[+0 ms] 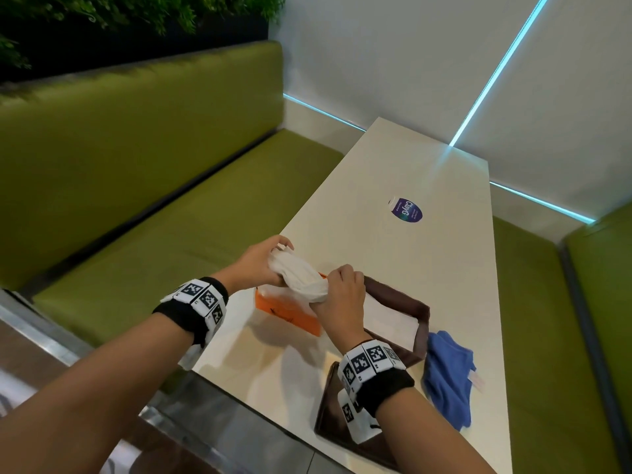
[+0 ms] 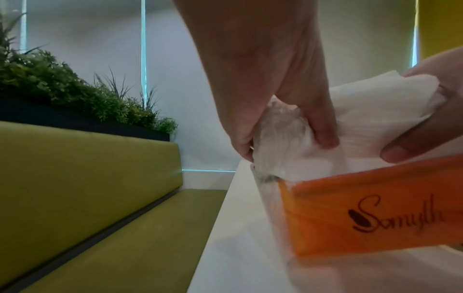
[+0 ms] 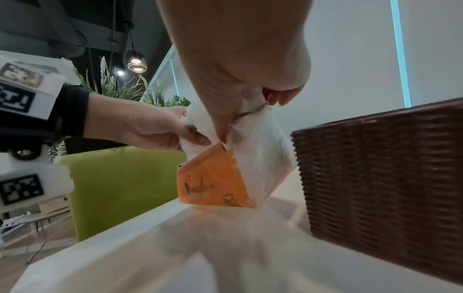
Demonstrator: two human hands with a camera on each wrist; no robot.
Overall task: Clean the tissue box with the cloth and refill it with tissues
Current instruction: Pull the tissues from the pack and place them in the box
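Observation:
A bent stack of white tissues [image 1: 297, 274] is held above the orange, clear-wrapped tissue pack [image 1: 290, 313], which stands on the table near its left edge. My left hand [image 1: 270, 263] grips the stack's far end. My right hand [image 1: 337, 289] grips the near end, pinching tissues and clear wrap together [image 3: 250, 119]. In the left wrist view the stack [image 2: 375, 111] rises out of the open pack [image 2: 375, 208]. The brown woven tissue box [image 1: 422, 323] stands open just right of the pack. Beside the box, on its right, lies the blue cloth [image 1: 448, 374].
A dark brown flat lid [image 1: 330, 415] lies on the white table [image 1: 427, 268] under my right wrist. A round purple sticker [image 1: 407, 210] is further along the table. Green bench seats [image 1: 171, 217] border both sides, and a white wall is at the far end.

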